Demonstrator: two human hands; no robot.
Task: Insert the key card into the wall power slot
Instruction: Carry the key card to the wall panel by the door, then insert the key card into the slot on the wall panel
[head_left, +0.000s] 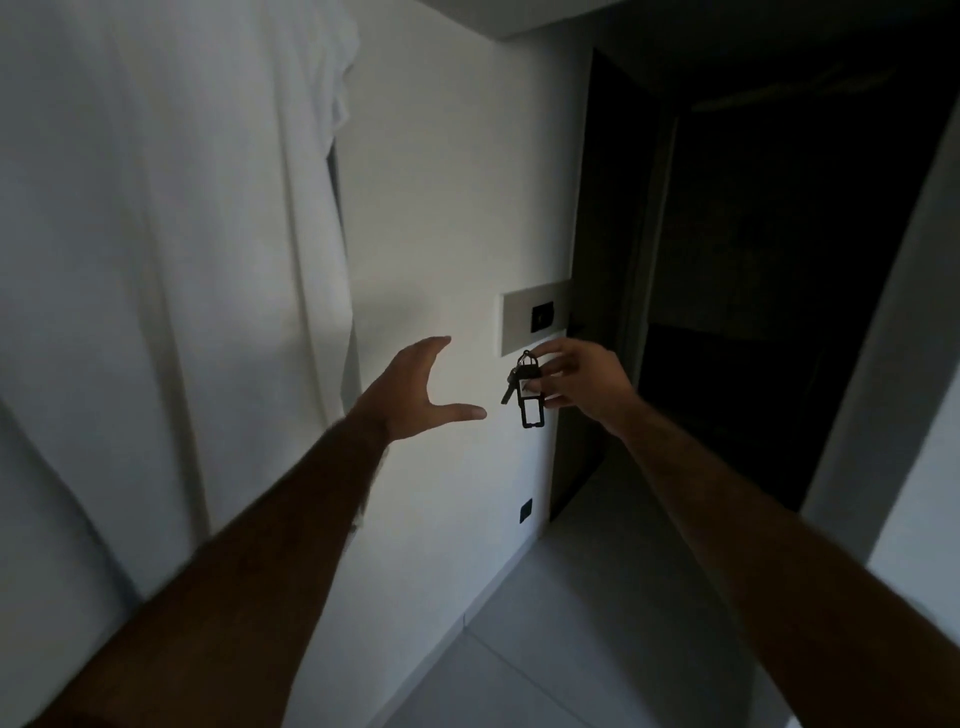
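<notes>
A dark key fob (530, 402) is pinched between the fingertips of the right hand (582, 379), the thumb and fingers being closed on its upper part. From the same ring a metal key (510, 387) is hung, tilted down to the left. The lower part of the fob is seen as a black rectangular frame with an open centre, dangling below the fingers. Whether this frame is itself the card meant for the slot cannot be told in the dim light; it may be only a tag.

The fob is held just below and slightly left of a grey wall plate (519, 325), apart from it, with no contact visible. In that plate a small black power slot (543, 317) is set, toward its right side, and nothing is seen in it.

The left hand (415, 392) is held empty, well to the left of the fob, with the fingers spread and the thumb stretched out toward the right. It is raised in front of the white wall (441, 208) and does not appear to be touching it.

Lower on the same wall a small black socket (525, 511) is seen near the corner. To the right of the plate a dark doorway (753, 286) is opened onto an unlit space. At the left a white cloth (156, 234) is hung in long folds. A pale tiled floor (597, 649) is spread beneath.
</notes>
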